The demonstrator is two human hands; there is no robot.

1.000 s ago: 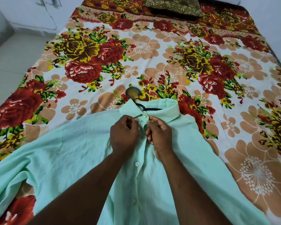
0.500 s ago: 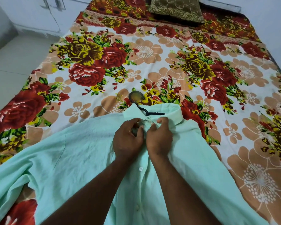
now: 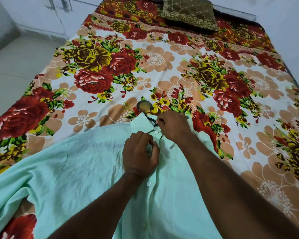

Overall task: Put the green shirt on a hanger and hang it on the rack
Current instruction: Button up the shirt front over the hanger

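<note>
The green shirt [image 3: 86, 169] is lying front-up across the near part of the floral bedsheet [image 3: 155, 57], its collar pointing toward the pillow [image 3: 188, 12], and the black hook of the hanger [image 3: 149, 119] is poking out of the collar onto the sheet. Both forearms are reaching forward over the shirt. The left hand [image 3: 140, 154] is curling knuckles-up, pinching the button strip just below the top button. The right hand [image 3: 174, 125], farther forward, is bending over the collar, its fingertips pinching the collar's edge beside the hanger's neck.
</note>
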